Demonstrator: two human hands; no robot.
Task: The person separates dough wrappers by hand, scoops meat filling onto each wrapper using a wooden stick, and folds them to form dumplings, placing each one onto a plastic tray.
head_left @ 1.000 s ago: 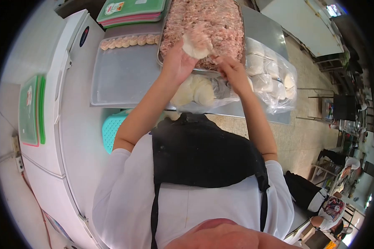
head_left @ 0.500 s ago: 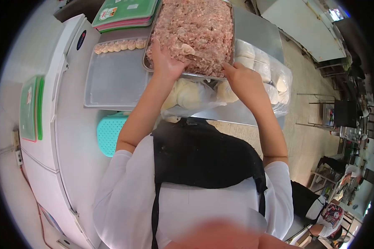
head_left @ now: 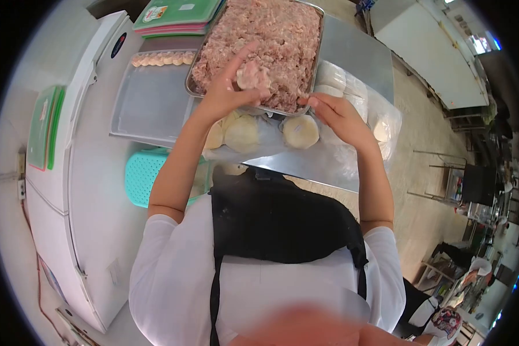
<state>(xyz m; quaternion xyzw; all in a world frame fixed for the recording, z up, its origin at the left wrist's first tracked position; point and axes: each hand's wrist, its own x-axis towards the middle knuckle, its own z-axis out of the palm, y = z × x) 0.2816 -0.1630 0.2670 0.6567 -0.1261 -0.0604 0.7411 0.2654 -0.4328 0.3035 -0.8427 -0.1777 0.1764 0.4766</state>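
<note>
A metal tray full of ground meat (head_left: 271, 34) lies at the top centre. Over its lower left part, my left hand (head_left: 230, 86) holds a round wrapper with meat on it (head_left: 252, 76), thumb and fingers curved around it. My right hand (head_left: 334, 112) is at the tray's lower right corner, its fingers pinched together on something small that I cannot make out. Below the tray, round pale wrappers (head_left: 300, 132) lie on plastic. To the left, a flat tray (head_left: 150, 104) bears a row of filled dumplings (head_left: 164, 58) along its far edge.
Stacked green and pink lids (head_left: 176, 17) lie at the top left. Bagged wrappers (head_left: 352, 92) are on the metal table at right. A turquoise basket (head_left: 146, 177) stands below the flat tray, beside a white fridge (head_left: 98, 173). Another person (head_left: 444, 323) is at the lower right.
My left hand has turned and lifted a little, showing the wrapper and meat in it. My right hand has shifted slightly left and down. The whole view has shifted a little.
</note>
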